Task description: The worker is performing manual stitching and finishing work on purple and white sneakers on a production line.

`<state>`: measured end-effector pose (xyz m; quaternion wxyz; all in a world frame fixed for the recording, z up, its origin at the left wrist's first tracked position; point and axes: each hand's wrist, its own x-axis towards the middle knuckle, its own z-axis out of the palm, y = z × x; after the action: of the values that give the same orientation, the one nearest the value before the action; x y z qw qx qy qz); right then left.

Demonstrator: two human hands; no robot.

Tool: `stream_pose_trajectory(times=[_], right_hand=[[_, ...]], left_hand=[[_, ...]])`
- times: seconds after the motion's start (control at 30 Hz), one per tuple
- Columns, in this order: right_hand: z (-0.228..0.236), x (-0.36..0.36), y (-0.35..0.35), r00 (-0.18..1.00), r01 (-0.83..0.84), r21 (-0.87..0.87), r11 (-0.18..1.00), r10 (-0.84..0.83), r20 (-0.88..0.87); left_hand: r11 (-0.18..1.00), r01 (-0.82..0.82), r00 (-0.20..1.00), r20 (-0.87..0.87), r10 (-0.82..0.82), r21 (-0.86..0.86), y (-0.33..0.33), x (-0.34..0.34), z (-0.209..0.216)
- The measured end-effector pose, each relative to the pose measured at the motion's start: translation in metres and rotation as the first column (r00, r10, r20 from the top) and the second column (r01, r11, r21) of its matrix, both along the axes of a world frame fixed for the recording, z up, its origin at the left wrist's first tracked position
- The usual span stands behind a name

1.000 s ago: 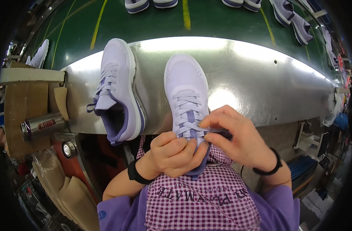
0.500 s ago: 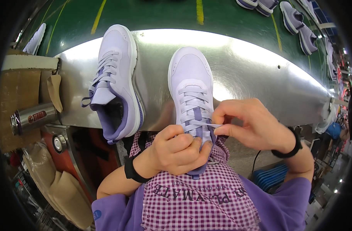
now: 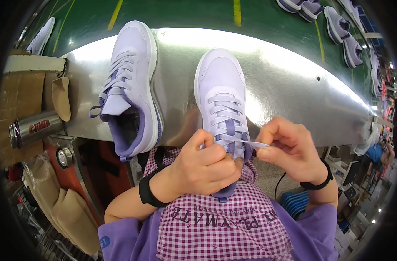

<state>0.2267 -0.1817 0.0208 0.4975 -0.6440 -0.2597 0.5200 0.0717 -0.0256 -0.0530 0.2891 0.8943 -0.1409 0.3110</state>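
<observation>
A lilac sneaker (image 3: 220, 78) lies toe-away on the metal worktop, its heel end near my apron. At its throat, my left hand (image 3: 205, 167) is closed over the tongue and collar area, fingers curled; exactly what they grip is partly hidden. To the right of the laces, my right hand (image 3: 290, 152) pinches the flat pale shoelace (image 3: 250, 142) between thumb and forefinger, drawing it out sideways. A second lilac sneaker (image 3: 131, 87), laced and with a darker purple lining, stands to the left, touched by neither hand.
The curved metal worktop (image 3: 276, 100) borders a green belt (image 3: 181, 13) with yellow lines. More sneakers (image 3: 337, 26) sit on the belt at far right, one (image 3: 41, 37) at far left. A steel flask (image 3: 37, 127) and a tan insole-shaped piece (image 3: 60, 99) are at left.
My right hand has shifted slightly right and down, and a longer stretch of lace shows between it and the shoe. The left hand stays at the throat. The view has shifted a little.
</observation>
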Motion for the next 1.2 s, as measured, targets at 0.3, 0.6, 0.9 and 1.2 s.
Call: stream_pose_trajectory(times=[0.3, 0.6, 0.9, 1.2], right_hand=[[-0.033, -0.013, 0.013, 0.327, -0.26, 0.222, 0.94, -0.13, 0.936], [-0.047, -0.042, -0.013, 0.72, -0.015, 0.004, 1.0, 0.008, 0.694], [-0.061, -0.059, -0.005, 0.676, 0.106, 0.101, 0.989, -0.146, 0.722], [-0.066, -0.062, -0.005, 0.657, 0.171, 0.138, 0.975, -0.218, 0.722]], left_hand=[[0.999, -0.037, 0.998, 0.053, 0.037, -0.011, 0.0, 0.003, 0.003], [0.991, -0.135, 0.984, 0.116, 0.133, 0.008, -0.001, 0.006, 0.003], [0.998, -0.045, 0.998, -0.045, 0.043, -0.045, 0.002, 0.004, 0.019], [0.946, -0.135, 0.941, -0.337, 0.029, -0.295, 0.015, -0.003, 0.035]])
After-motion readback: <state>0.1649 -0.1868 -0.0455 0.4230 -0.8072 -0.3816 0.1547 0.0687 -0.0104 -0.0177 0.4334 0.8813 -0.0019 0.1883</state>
